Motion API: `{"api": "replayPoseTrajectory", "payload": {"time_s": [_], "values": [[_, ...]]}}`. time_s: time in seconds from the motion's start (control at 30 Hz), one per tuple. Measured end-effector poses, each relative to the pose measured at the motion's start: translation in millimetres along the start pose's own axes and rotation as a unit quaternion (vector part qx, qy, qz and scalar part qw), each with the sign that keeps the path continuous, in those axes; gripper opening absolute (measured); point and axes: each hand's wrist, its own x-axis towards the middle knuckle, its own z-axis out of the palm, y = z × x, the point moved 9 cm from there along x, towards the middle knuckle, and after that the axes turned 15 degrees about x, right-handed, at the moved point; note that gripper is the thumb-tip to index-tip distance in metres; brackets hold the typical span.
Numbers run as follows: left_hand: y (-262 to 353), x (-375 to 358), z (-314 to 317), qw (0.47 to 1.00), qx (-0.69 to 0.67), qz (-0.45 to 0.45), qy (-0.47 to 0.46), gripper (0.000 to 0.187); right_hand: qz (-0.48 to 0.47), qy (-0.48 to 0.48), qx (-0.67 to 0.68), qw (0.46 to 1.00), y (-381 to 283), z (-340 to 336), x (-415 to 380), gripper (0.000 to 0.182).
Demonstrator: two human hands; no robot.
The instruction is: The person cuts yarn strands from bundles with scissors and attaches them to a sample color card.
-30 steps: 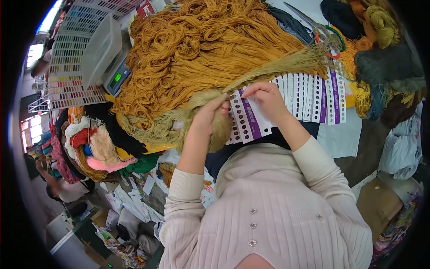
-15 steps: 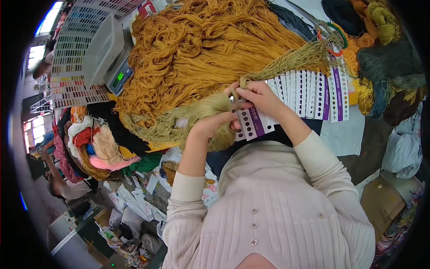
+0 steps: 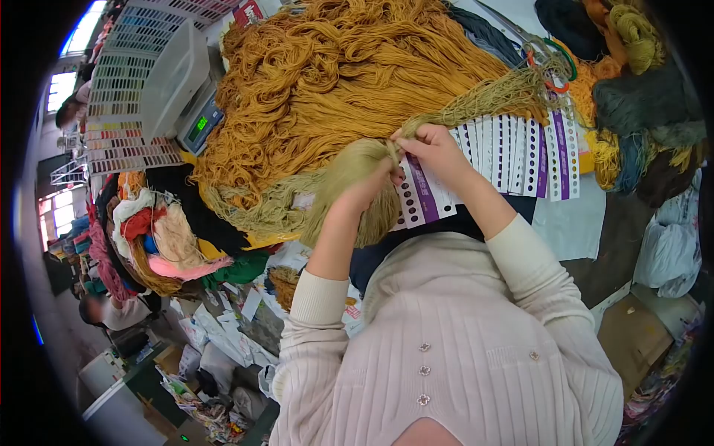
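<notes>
At far left, colour sample charts [image 3: 126,111] stand beside a digital scale [image 3: 199,126] with a lit green display. Below them lies a mixed pile of red, cream and pink yarn [image 3: 152,238]. A large heap of mustard-orange yarn [image 3: 327,82] fills the upper centre of the table. In front of it, the left hand [image 3: 364,186] is closed around a bundle of olive-green yarn [image 3: 349,175], whose loose end hangs down below the fist. Just beside it, the right hand [image 3: 435,149] pinches the same bundle between thumb and fingertips; from this point the strands run taut up and right across the table. Under both hands lies a fan of white shade cards [image 3: 513,160] with purple stripes and punched holes. Scissors [image 3: 547,59] with red and green handles lie at upper right, near dark green and grey skeins [image 3: 647,104].
</notes>
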Motion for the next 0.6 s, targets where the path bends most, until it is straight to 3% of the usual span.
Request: {"api": "replayPoseTrajectory", "payload": {"time_s": [0.1,0.13,0.23,0.27,0.37,0.4,0.47,0.53,0.6], "values": [[-3.1,-8.9,-3.0,0.953,-0.289,-0.026,-0.083,0.014,0.006,-0.074,-0.296,0.952,-2.3,6.6,0.0,0.01],[-0.2,-10.8,-0.7,0.957,-0.268,-0.007,-0.111,0.014,-0.004,-0.084,-0.387,0.918,2.8,7.3,2.1,0.014],[12.6,-22.3,7.1,0.982,-0.157,-0.007,-0.107,0.014,0.002,-0.068,-0.415,0.907,23.7,-2.8,10.3,0.018],[9.0,-21.7,4.1,0.983,-0.159,-0.023,-0.092,0.015,-0.061,-0.062,-0.401,0.912,8.5,7.7,4.5,0.015],[6.3,-22.9,-6.9,0.961,-0.266,-0.071,-0.039,0.015,-0.052,-0.058,-0.232,0.97,8.5,6.0,1.2,0.01],[-3.1,-20.2,-22.8,0.96,-0.274,-0.058,-0.006,0.017,0.019,-0.055,-0.238,0.969,10.8,2.3,0.5,0.01],[-2.9,-30.7,-59.9,0.951,-0.293,-0.017,0.096,0.018,0.018,-0.071,-0.214,0.974,7.6,2.1,2.3,0.01],[0.7,-55.5,-102.6,0.935,-0.322,0.005,0.149,0.02,0.022,-0.101,-0.222,0.969,7.8,2.9,2.8,0.01],[-9.1,-75.6,-174.0,0.906,-0.364,0.082,0.199,0.018,0.008,-0.099,-0.252,0.963,4.0,7.9,-0.5,0.011]]}}
